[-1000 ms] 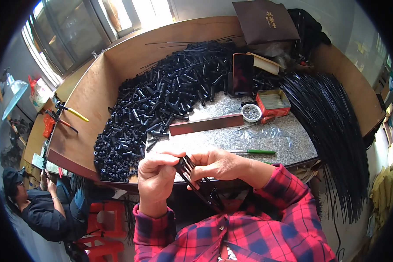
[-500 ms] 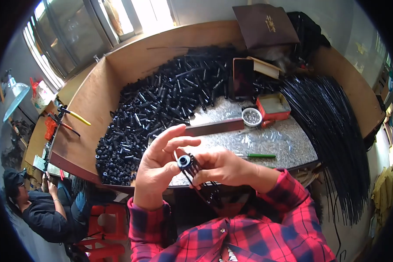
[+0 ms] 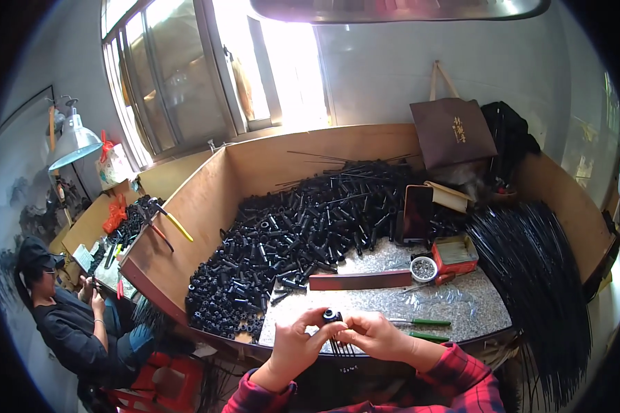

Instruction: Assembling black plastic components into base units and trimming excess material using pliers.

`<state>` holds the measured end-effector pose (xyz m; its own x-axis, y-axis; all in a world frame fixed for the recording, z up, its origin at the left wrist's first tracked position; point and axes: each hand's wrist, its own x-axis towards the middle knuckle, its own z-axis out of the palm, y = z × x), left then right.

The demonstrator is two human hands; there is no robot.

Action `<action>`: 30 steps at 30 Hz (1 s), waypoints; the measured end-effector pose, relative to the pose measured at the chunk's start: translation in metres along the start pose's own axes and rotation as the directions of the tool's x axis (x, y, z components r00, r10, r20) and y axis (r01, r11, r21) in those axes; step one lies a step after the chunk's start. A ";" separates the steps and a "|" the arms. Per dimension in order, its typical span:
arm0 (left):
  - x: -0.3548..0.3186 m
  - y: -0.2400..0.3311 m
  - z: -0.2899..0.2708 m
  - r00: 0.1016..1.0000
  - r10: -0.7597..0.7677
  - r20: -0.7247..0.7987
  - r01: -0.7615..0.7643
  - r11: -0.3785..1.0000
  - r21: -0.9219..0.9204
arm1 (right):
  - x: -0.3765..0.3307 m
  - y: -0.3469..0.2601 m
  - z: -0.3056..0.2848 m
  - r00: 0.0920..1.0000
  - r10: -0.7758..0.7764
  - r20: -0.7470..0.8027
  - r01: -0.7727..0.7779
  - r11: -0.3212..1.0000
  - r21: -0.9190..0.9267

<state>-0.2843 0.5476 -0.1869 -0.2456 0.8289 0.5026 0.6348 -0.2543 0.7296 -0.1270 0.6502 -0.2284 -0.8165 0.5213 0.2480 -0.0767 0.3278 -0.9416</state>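
In front of me, over the near edge of the worktop, my left hand (image 3: 295, 347) is closed around a black tubular hub (image 3: 332, 315) with a pale ring at its top. Several thin black rods (image 3: 343, 346) hang below the hub, between my hands. The fingers of my right hand (image 3: 382, 337) are pinched together against the hub's right side; what lies between their tips is hidden. Right of my hands, two green-handled tools (image 3: 430, 322) lie on the speckled worktop (image 3: 486, 318).
A heap of black tubular parts (image 3: 303, 227) covers the left and back. A dark bar (image 3: 359, 280), white cup of small metal bits (image 3: 424, 268), red box (image 3: 456, 255) and upright phone (image 3: 417, 212) stand ahead. Long black rods (image 3: 530, 275) overhang at right. Pliers (image 3: 176, 224) hang left; another person (image 3: 72, 323) sits beyond.
The view has tilted up, so my hands and the hub sit lower in it. My left fingers, spread before, are now curled in around the hub.
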 end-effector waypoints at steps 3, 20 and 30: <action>0.002 -0.003 -0.004 0.994 -0.041 0.101 0.050 0.995 -0.091 | -0.002 0.009 -0.001 0.990 0.101 0.099 -0.115 0.981 0.159; -0.034 -0.036 0.053 0.998 -0.041 -0.057 0.039 0.998 -0.041 | -0.019 0.026 0.010 0.974 -0.192 -0.118 0.132 0.910 -0.393; -0.059 -0.074 0.063 0.988 -0.053 -0.145 0.022 0.978 -0.208 | -0.076 0.034 -0.052 0.972 -0.177 -0.156 -0.051 0.487 -0.872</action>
<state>-0.2702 0.5491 -0.2997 -0.3821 0.7603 0.5253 0.4633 -0.3343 0.8208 -0.0375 0.6625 -0.2677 -0.6907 0.5717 0.4429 0.5034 0.8198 -0.2732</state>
